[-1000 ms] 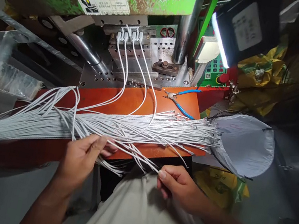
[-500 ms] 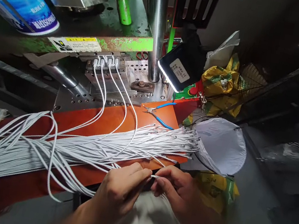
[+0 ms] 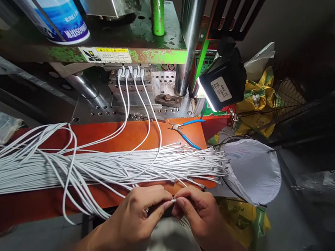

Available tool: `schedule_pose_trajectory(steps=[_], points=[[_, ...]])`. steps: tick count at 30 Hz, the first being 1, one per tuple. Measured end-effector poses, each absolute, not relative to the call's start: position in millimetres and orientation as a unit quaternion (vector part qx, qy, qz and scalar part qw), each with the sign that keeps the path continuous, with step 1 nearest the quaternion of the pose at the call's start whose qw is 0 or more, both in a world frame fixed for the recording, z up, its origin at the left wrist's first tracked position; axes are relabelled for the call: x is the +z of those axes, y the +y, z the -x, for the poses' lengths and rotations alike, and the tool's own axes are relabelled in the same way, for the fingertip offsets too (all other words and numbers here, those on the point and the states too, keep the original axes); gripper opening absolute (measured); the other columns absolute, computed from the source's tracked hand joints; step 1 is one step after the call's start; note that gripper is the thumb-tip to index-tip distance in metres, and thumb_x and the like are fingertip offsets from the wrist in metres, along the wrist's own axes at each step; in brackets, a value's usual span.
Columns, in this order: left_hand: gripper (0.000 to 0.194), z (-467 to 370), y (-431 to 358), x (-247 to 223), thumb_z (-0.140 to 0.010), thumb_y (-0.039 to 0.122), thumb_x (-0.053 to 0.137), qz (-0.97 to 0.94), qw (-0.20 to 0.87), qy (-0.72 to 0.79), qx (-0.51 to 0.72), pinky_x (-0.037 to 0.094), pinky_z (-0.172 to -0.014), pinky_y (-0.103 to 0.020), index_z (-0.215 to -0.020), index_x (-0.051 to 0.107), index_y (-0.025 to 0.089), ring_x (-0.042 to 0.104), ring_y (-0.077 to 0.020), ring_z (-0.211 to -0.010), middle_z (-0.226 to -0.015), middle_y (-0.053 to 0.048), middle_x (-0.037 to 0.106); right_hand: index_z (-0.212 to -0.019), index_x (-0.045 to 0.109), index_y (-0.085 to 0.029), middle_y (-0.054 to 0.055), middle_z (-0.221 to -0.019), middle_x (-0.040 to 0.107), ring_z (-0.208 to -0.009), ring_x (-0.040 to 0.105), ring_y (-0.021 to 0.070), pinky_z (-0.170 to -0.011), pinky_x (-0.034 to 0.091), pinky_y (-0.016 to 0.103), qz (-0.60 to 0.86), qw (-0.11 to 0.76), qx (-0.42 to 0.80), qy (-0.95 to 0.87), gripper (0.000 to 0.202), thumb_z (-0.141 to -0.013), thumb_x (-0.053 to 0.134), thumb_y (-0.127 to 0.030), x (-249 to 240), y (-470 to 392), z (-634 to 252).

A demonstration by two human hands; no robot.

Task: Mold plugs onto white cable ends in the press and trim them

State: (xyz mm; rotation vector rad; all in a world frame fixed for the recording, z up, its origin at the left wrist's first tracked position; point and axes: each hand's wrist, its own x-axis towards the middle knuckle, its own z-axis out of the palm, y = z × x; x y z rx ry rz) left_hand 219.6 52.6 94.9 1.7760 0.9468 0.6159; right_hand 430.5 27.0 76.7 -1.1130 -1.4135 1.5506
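In front of my lap, my left hand [image 3: 143, 208] and my right hand [image 3: 197, 211] meet fingertip to fingertip. Both are closed in a pinch on a small white cable end [image 3: 173, 200]; most of it is hidden by the fingers. Just beyond them a thick bundle of white cables [image 3: 108, 167] lies across the orange board [image 3: 101, 131], with metal-tipped ends toward the right. Several white connectors [image 3: 131, 73] sit in a row in the metal mould [image 3: 131, 89], their cables trailing down to the bundle.
Blue-handled cutting pliers [image 3: 187, 131] lie on the board. Above the mould hangs the green press plate [image 3: 153, 56], with a blue spray can [image 3: 58, 7] at upper left. A lamp [image 3: 222, 81] shines over the right side. A white bag [image 3: 253, 171] stands beyond the board's right end.
My fingertips have come closer together, so less of the white cable end shows between them. The whole scene has shifted slightly right as my head turned. The cables in the mould look unchanged.
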Motion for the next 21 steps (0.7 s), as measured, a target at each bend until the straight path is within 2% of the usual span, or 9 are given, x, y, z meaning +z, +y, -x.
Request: schedule_pose_trajectory(steps=[5, 9, 11, 14, 16, 18, 20, 21], points=[[0.02, -215.8, 54.0, 89.4, -0.106, 0.024, 0.052, -0.748, 0.476, 0.405, 0.223, 0.049, -0.081, -0.025, -0.098, 0.07, 0.023, 0.067, -0.0152, -0.084, -0.091, -0.002, 0.073, -0.091, 0.066, -0.019, 0.0, -0.078, 0.064, -0.07, 0.056, 0.0123, -0.069, 0.043, 0.024, 0.42, 0.347, 0.475, -0.691, 0.025, -0.109, 0.05, -0.027, 84.0, 41.6, -439.0], [0.021, -195.1, 55.3, 95.6, -0.106, 0.03, 0.054, -0.793, 0.434, 0.406, 0.134, 0.053, -0.081, -0.027, -0.098, 0.072, 0.024, 0.069, -0.018, -0.083, -0.089, -0.003, 0.074, -0.099, 0.07, -0.022, 0.001, -0.088, 0.071, -0.08, 0.063, 0.014, -0.077, 0.046, 0.026, 0.419, 0.278, 0.434, -0.748, 0.019, -0.108, 0.054, -0.029, 94.7, 60.3, -457.0], [0.015, -179.5, 58.0, 103.1, -0.102, 0.032, 0.061, -0.803, 0.439, 0.384, 0.118, 0.056, -0.089, -0.027, -0.107, 0.073, 0.026, 0.072, -0.0196, -0.095, -0.103, -0.004, 0.077, -0.104, 0.071, -0.024, 0.002, -0.095, 0.073, -0.088, 0.067, 0.0157, -0.082, 0.049, 0.027, 0.425, 0.25, 0.423, -0.76, 0.017, -0.107, 0.057, -0.032, 99.1, 79.5, -462.7], [0.024, -159.1, 78.3, 109.8, -0.102, 0.033, 0.063, -0.795, 0.411, 0.405, 0.186, 0.054, -0.107, -0.033, -0.124, 0.071, 0.029, 0.069, -0.0238, -0.12, -0.129, -0.008, 0.074, -0.117, 0.07, -0.024, 0.007, -0.116, 0.075, -0.108, 0.069, 0.0206, -0.097, 0.053, 0.033, 0.428, 0.299, 0.338, -0.783, 0.023, -0.109, 0.052, -0.035, 100.2, 129.6, -452.7], [0.024, -152.1, 109.5, 107.4, -0.103, 0.031, 0.059, -0.769, 0.352, 0.465, 0.262, 0.053, -0.11, -0.038, -0.124, 0.07, 0.027, 0.068, -0.025, -0.124, -0.129, -0.009, 0.072, -0.131, 0.066, -0.023, 0.011, -0.135, 0.069, -0.127, 0.063, 0.0248, -0.111, 0.049, 0.041, 0.408, 0.323, 0.249, -0.817, 0.03, -0.11, 0.049, -0.036, 98.0, 176.7, -431.5], [0.021, -151.8, 152.5, 100.6, -0.1, 0.029, 0.061, -0.723, 0.239, 0.532, 0.37, 0.055, -0.108, -0.043, -0.119, 0.067, 0.024, 0.069, -0.0263, -0.118, -0.124, -0.011, 0.071, -0.143, 0.059, -0.018, 0.017, -0.15, 0.059, -0.141, 0.052, 0.029, -0.12, 0.042, 0.048, 0.407, 0.319, 0.156, -0.842, 0.041, -0.109, 0.047, -0.038, 95.8, 230.2, -402.8], [0.032, -157.1, 197.7, 92.9, -0.095, 0.026, 0.066, -0.692, 0.125, 0.574, 0.418, 0.054, -0.107, -0.049, -0.126, 0.061, 0.021, 0.065, -0.0307, -0.123, -0.126, -0.015, 0.067, -0.148, 0.053, -0.01, 0.022, -0.156, 0.052, -0.148, 0.044, 0.0322, -0.124, 0.036, 0.051, 0.466, 0.262, 0.083, -0.841, 0.048, -0.109, 0.047, -0.037, 95.6, 284.4, -373.1], [0.041, -161.1, 217.5, 89.8, -0.092, 0.028, 0.071, -0.685, 0.076, 0.593, 0.417, 0.053, -0.108, -0.052, -0.129, 0.058, 0.019, 0.063, -0.0339, -0.126, -0.127, -0.017, 0.065, -0.146, 0.054, -0.007, 0.024, -0.153, 0.053, -0.146, 0.045, 0.0339, -0.122, 0.037, 0.051, 0.483, 0.246, 0.071, -0.838, 0.047, -0.11, 0.046, -0.035, 96.5, 309.8, -359.6]])
